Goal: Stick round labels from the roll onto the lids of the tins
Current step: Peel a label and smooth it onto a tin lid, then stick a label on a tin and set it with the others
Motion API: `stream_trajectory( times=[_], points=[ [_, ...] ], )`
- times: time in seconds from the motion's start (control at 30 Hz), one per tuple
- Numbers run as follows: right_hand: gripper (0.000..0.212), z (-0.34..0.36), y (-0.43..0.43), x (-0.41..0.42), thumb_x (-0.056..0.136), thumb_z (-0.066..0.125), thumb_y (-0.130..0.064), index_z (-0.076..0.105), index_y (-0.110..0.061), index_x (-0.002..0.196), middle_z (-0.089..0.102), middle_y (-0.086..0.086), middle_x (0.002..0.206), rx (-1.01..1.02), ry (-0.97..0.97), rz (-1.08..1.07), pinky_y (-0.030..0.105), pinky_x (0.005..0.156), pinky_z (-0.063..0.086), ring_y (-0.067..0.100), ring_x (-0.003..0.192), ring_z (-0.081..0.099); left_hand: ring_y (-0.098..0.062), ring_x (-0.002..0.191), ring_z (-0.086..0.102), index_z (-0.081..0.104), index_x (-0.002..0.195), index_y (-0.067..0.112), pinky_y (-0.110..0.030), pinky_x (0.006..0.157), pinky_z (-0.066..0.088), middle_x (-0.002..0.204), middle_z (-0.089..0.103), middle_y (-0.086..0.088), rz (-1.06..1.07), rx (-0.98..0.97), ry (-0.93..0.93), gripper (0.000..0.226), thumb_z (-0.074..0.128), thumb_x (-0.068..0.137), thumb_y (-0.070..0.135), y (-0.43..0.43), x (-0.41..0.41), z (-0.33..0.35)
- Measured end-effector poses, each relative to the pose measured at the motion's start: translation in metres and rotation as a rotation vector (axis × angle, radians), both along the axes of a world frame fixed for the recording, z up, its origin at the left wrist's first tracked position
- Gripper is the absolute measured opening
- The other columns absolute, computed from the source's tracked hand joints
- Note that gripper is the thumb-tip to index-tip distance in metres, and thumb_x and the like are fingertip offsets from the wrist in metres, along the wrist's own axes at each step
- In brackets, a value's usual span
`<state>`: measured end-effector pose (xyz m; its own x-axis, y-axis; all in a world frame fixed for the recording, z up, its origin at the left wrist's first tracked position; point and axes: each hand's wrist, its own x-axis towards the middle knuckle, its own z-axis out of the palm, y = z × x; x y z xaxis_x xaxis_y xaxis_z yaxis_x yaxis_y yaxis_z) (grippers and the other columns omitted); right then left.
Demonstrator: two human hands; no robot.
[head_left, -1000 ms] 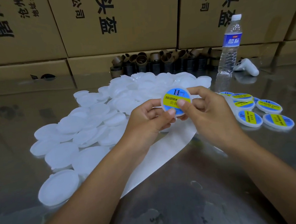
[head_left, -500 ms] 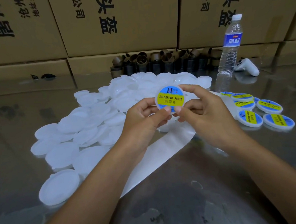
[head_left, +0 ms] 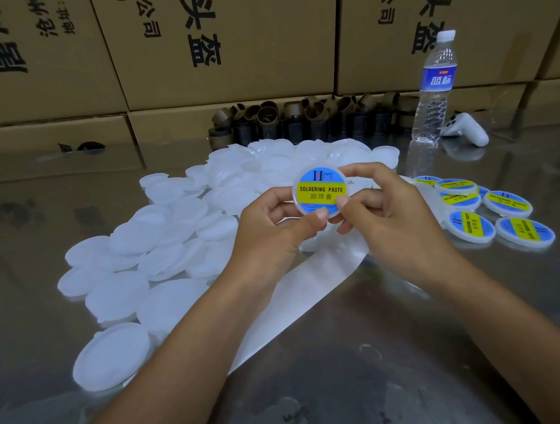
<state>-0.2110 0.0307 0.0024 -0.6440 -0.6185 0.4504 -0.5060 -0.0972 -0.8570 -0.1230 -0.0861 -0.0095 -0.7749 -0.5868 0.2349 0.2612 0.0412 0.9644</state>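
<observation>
Both hands hold one white round lid upright above the table's middle, its blue and yellow "SOLDERING PASTE" label facing me. My left hand pinches its lower left edge with thumb and fingers. My right hand pinches its right and lower edge, thumb on the label's bottom. A big heap of plain white lids spreads to the left and behind. Several labelled lids lie to the right. A white strip of label backing runs under my hands.
The table top is shiny metal. A water bottle and a white controller stand at the back right. Brown cardboard cores line the back edge below a wall of cartons.
The labelled lid has turned in my fingers from tilted to level text, and has risen slightly toward me. Both thumbs have slid to its lower edge.
</observation>
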Motion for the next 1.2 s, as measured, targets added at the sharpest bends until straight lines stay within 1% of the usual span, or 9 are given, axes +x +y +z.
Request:
stream_trajectory(
  times=[0.13, 0.43, 0.63, 0.77, 0.87, 1.0, 1.07, 1.13, 1.2],
  points=[
    [0.019, 0.001, 0.001, -0.004, 0.094, 0.054, -0.008, 0.054, -0.027, 0.098, 0.067, -0.003, 0.062, -0.051, -0.064, -0.014, 0.017, 0.063, 0.047, 0.006, 0.059, 0.063, -0.014, 0.070, 0.070, 0.066, 0.101, 0.011, -0.025, 0.075, 0.057, 0.085, 0.074, -0.005, -0.024, 0.051, 0.029, 0.014, 0.067, 0.087, 0.010, 0.000, -0.001, 0.002],
    [0.016, 0.013, 0.007, -0.007, 0.091, 0.058, -0.007, 0.061, -0.022, 0.097, 0.063, -0.004, 0.059, -0.146, -0.190, -0.020, 0.017, 0.052, 0.048, 0.008, 0.047, 0.057, -0.010, 0.071, 0.070, 0.067, 0.096, 0.020, -0.021, 0.070, 0.056, 0.079, 0.074, 0.005, 0.043, 0.061, 0.031, 0.010, 0.065, 0.088, 0.014, -0.003, -0.001, 0.006],
    [0.011, 0.026, 0.028, -0.035, 0.094, 0.056, -0.011, 0.059, -0.021, 0.097, 0.063, 0.002, 0.073, -0.516, -0.496, -0.267, 0.019, 0.056, 0.050, 0.009, 0.053, 0.060, -0.002, 0.067, 0.066, 0.065, 0.092, 0.024, -0.013, 0.063, 0.053, 0.087, 0.067, 0.001, 0.280, 0.058, 0.020, 0.013, 0.062, 0.092, 0.011, -0.015, 0.001, 0.007],
    [0.024, 0.018, 0.042, -0.064, 0.093, 0.055, -0.008, 0.056, -0.010, 0.116, 0.062, 0.008, 0.078, -0.596, -0.653, -0.534, 0.015, 0.054, 0.050, 0.008, 0.053, 0.059, -0.012, 0.084, 0.062, 0.064, 0.092, 0.027, -0.020, 0.076, 0.051, 0.088, 0.064, 0.002, 0.362, -0.068, -0.040, 0.020, 0.058, 0.092, 0.008, -0.018, 0.000, 0.002],
    [0.027, 0.008, 0.045, -0.081, 0.091, 0.055, -0.009, 0.059, -0.008, 0.118, 0.056, 0.004, 0.069, -0.524, -0.704, -0.691, 0.015, 0.050, 0.048, 0.009, 0.053, 0.054, -0.004, 0.077, 0.057, 0.065, 0.096, 0.022, -0.005, 0.067, 0.044, 0.083, 0.061, 0.009, 0.408, -0.198, -0.061, 0.019, 0.056, 0.092, 0.006, -0.021, 0.000, -0.001],
    [0.017, -0.001, 0.049, -0.094, 0.087, 0.059, -0.008, 0.064, -0.011, 0.104, 0.053, 0.003, 0.063, -0.440, -0.728, -0.817, 0.016, 0.049, 0.046, 0.009, 0.049, 0.050, 0.004, 0.074, 0.055, 0.063, 0.095, 0.022, 0.000, 0.065, 0.039, 0.083, 0.059, 0.016, 0.402, -0.422, -0.176, 0.017, 0.056, 0.092, 0.006, -0.021, 0.001, -0.006],
    [0.008, -0.003, 0.052, -0.097, 0.086, 0.061, -0.005, 0.061, -0.010, 0.092, 0.052, 0.003, 0.062, -0.412, -0.759, -0.832, 0.015, 0.049, 0.047, 0.007, 0.049, 0.051, 0.001, 0.080, 0.055, 0.062, 0.096, 0.024, -0.001, 0.067, 0.038, 0.087, 0.059, 0.014, 0.358, -0.556, -0.248, 0.017, 0.056, 0.093, 0.008, -0.019, 0.002, -0.009],
    [0.014, -0.005, 0.055, -0.100, 0.086, 0.060, -0.005, 0.052, -0.011, 0.076, 0.053, 0.001, 0.069, -0.357, -0.764, -0.812, 0.021, 0.061, 0.052, 0.010, 0.057, 0.055, -0.005, 0.094, 0.054, 0.063, 0.106, 0.024, -0.009, 0.075, 0.037, 0.098, 0.059, 0.012, 0.300, -0.713, -0.328, 0.017, 0.055, 0.094, 0.014, -0.016, 0.004, -0.012],
    [0.019, -0.006, 0.055, -0.103, 0.089, 0.057, -0.008, 0.047, -0.015, 0.075, 0.050, 0.000, 0.075, -0.267, -0.731, -0.795, 0.028, 0.076, 0.052, 0.017, 0.073, 0.056, -0.010, 0.110, 0.049, 0.060, 0.119, 0.025, -0.015, 0.084, 0.033, 0.114, 0.059, 0.010, 0.237, -0.898, -0.412, 0.025, 0.052, 0.096, 0.019, -0.013, 0.004, -0.016]
  ],
)
